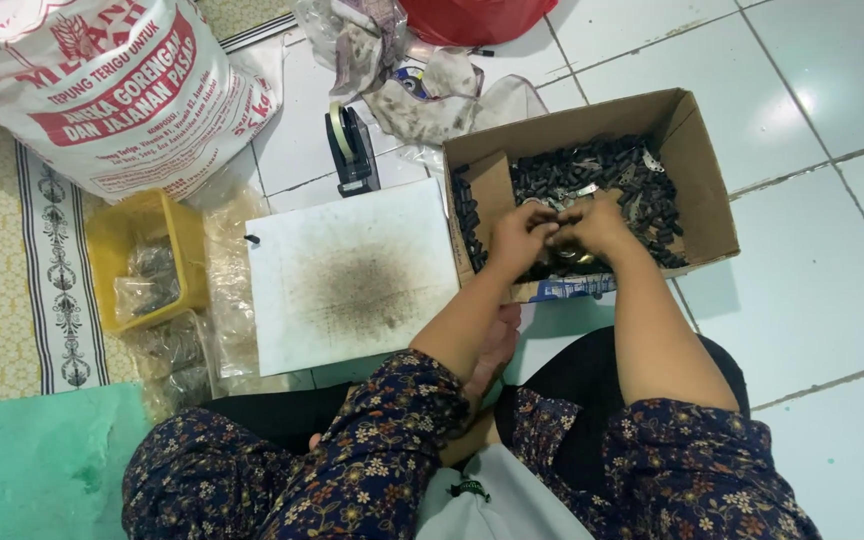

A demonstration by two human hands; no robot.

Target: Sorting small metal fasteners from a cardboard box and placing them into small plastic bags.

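Note:
Both my hands reach into an open cardboard box [700,150] on the tiled floor. The box holds several small black cylindrical parts [602,165] and a few silvery metal pieces [585,190]. My left hand [518,236] is curled over the parts near the box's front left. My right hand [597,225] meets it, fingers bunched on small parts; what exactly sits between the fingers is hidden. I sit cross-legged in floral sleeves.
A stained white board [352,275] lies left of the box. A tape dispenser [350,145] stands behind it. A yellow tub [147,255] with clear bags, a large printed sack [117,90], rags [422,85], a red bag [472,15] and a patterned mat [12,280] surround them.

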